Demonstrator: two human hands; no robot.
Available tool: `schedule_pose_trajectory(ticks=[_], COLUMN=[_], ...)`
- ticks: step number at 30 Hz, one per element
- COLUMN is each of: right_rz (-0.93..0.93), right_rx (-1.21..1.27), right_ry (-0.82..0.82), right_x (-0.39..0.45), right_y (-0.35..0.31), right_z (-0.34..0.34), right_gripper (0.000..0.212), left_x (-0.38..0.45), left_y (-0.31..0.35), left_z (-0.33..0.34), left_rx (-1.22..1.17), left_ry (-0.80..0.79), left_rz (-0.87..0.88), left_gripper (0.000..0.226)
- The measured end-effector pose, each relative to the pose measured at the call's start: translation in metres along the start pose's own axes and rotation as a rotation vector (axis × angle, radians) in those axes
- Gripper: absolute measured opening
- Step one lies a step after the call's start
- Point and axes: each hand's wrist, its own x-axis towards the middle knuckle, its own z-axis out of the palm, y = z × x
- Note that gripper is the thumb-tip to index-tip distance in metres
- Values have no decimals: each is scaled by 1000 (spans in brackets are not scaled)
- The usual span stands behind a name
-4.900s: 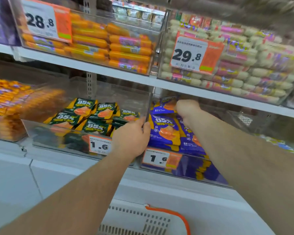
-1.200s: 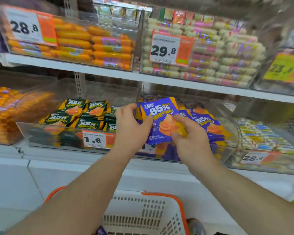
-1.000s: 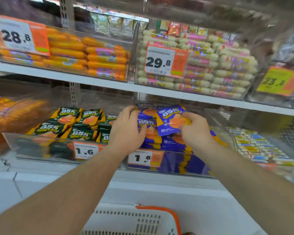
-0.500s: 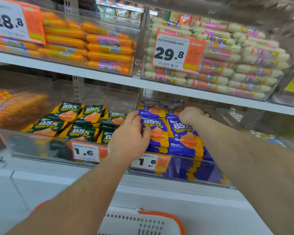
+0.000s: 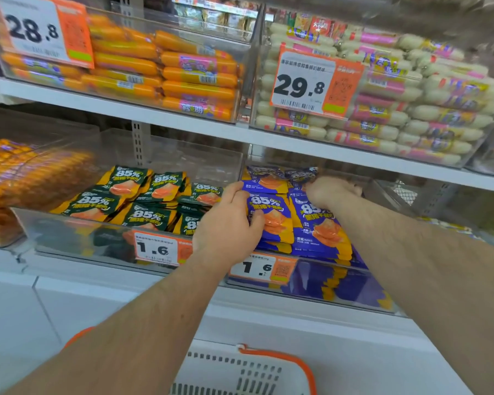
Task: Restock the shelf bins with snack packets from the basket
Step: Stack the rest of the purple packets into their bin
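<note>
Blue snack packets (image 5: pixel 320 232) marked 85% lie stacked in a clear shelf bin (image 5: pixel 354 292) with a 1.6 price tag. My left hand (image 5: pixel 228 223) grips the left side of the front stack, with its thumb on the top packet's face. My right hand (image 5: pixel 331 191) reaches deeper into the same bin, at the far end of the right-hand packet. Its fingers curl downward and their tips are hidden. The white basket (image 5: pixel 268 374) with an orange rim sits below, at the bottom edge; its contents are out of view.
A neighbouring clear bin (image 5: pixel 77 240) to the left holds green 85% packets (image 5: pixel 146 218). The shelf above (image 5: pixel 183 124) carries bins of orange and white sausages, close over my right hand. Another bin stands at the right.
One second ago my right hand held a blue packet over the bin. That packet now lies on the right-hand stack, and my right hand has moved to the back. My left hand stayed on the stack.
</note>
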Motion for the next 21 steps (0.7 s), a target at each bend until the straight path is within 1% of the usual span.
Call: schedule_pose_trajectory(ticks=[3,5,7,9,10,11,12,14,15,17,19,21], right_rz=[-5,-96,-244,-405,-485,-555,-617,-706,-727,-755,-731,-692], right_rx=[10,60,173,329,404,464,516,604,631,658,687,676], right_ry=[180,364,562,724,783,821,841,812,790,727,578,390], right_x=[-27,-57,-86,-114,-129,-143,-156,-179,-189,-206,-223,-240], right_y=[-2,-8,-18,-29,-35,-41,-46,-53,-56,-62,-67,-70], right_z=[-7,-11,-10,-1,5,12,21,44,56,88,129,175], right_gripper=[45,43,34,27,26,26,25,22,22,22,23,26], left_x=[4,4,-4,-18,-29,-40,-54,-83,-99,-133,-165,-191], left_y=[-3,-4,-3,-1,-1,-2,-5,-15,-23,-43,-68,-98], left_z=[-2,-8,-18,-26,-28,-30,-29,-25,-21,-12,1,16], left_rx=[-84,-184,-192,-145,-153,-192,-261,-426,-464,-431,-361,-276], left_ry=[-47,-38,47,181,238,261,251,206,192,154,46,-105], left_rz=[-16,-18,58,192,237,260,258,176,121,19,-85,-194], left_gripper=[51,51,49,44,41,38,34,33,33,33,30,26])
